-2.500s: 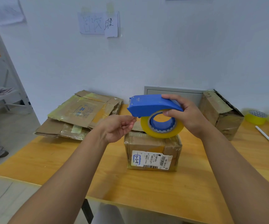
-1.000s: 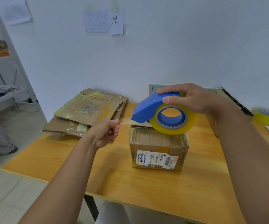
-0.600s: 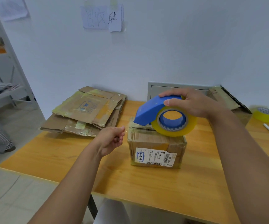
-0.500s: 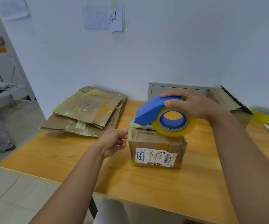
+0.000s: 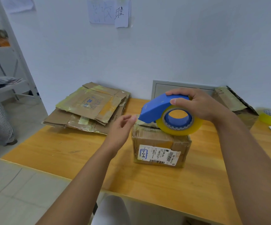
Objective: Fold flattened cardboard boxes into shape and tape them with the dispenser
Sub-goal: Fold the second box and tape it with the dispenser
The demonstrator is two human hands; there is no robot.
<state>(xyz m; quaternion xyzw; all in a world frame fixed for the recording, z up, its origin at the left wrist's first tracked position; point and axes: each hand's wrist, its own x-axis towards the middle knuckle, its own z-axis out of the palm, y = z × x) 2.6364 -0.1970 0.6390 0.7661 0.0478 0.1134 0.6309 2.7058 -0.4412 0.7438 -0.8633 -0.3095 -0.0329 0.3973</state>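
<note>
My right hand (image 5: 201, 106) grips the dispenser (image 5: 167, 114) atop the box (image 5: 160, 148); my left hand (image 5: 121, 129) hovers spread at its left edge.

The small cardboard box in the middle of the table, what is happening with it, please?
A person is taping the small cardboard box, which stands folded on the wooden table. The right hand grips the blue tape dispenser, whose yellow tape roll rests on the box top. The left hand is open, fingertips near the dispenser's front end. A stack of flattened cardboard boxes lies behind on the left, still unfolded.
</note>
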